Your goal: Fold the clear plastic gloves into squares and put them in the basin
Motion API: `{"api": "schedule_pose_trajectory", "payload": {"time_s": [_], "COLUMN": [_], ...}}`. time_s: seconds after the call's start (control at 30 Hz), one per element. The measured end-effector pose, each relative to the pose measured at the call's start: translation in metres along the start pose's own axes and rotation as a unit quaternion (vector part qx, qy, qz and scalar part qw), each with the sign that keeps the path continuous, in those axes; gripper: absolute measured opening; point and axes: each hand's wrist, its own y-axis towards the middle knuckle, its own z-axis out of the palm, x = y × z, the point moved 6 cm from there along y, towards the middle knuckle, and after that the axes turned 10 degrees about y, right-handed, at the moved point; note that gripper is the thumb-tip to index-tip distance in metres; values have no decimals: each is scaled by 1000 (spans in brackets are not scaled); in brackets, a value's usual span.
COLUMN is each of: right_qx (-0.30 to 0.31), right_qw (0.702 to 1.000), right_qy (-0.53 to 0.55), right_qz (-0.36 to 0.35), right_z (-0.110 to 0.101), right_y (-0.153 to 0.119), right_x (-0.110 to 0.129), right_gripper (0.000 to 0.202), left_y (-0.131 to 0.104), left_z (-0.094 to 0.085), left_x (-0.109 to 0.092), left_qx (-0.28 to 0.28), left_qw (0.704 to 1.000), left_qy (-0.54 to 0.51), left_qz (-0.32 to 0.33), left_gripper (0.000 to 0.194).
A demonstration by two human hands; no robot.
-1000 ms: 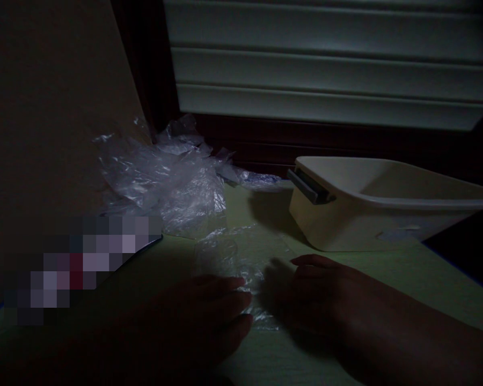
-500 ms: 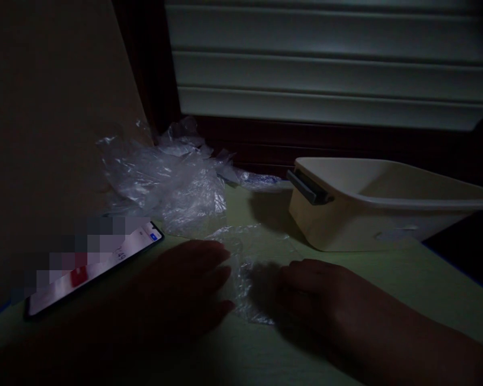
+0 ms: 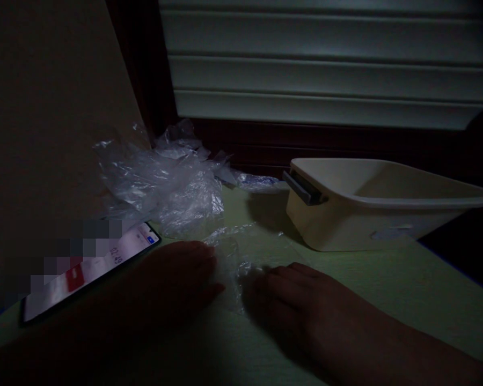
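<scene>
A thin clear plastic bag (image 3: 235,268) lies crinkled and flat on the pale green tabletop, between my two hands. My left hand (image 3: 181,276) rests palm down at the bag's left side, fingers stretched out and thumb apart. From the right, my right hand (image 3: 295,300) lies palm down over the bag's right part, its fingers reaching left and slightly bent. Both hands are dark in the dim light, and their undersides are hidden. Behind them sits a heap of crumpled clear plastic bags (image 3: 169,185).
A cream plastic bin (image 3: 342,225) with a dark grey handle stands at the back right. Left of my left hand lies a lit phone (image 3: 92,271). Dark wood trim and a slatted white shutter (image 3: 306,69) rise behind the green table (image 3: 386,284).
My right hand has moved left across the bag, its fingers now straighter. The left hand has drawn slightly left, with its fingers closer together. The view has shifted a little.
</scene>
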Motion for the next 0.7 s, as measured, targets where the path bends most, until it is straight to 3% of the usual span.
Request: {"api": "schedule_pose_trajectory", "payload": {"time_s": [0.07,0.2,0.3,0.5,0.7], "right_qx": [-22,-99,-133,-122,-66], "right_qw": [1000,995,989,990,997], "right_qy": [-6,-27,-25,-2,11], "right_qz": [0,16,57,71,39], "right_z": [-1,-11,-20,-18,3], "right_y": [-1,-4,-7,-6,-4], "right_x": [-1,-9,-19,-22,-16], "right_gripper": [15,16,19,18,19], "left_y": [1,2,-2,-12,-3], "left_z": [-1,-3,-11,-28,-29], "left_x": [-3,-11,-16,-29,-19], "left_qx": [10,40,15,-45,-67], "left_qw": [1000,996,995,994,992], "left_qy": [24,51,61,14,50], "left_qz": [15,65,75,101,98], "left_gripper": [59,41,38,51,69]}}
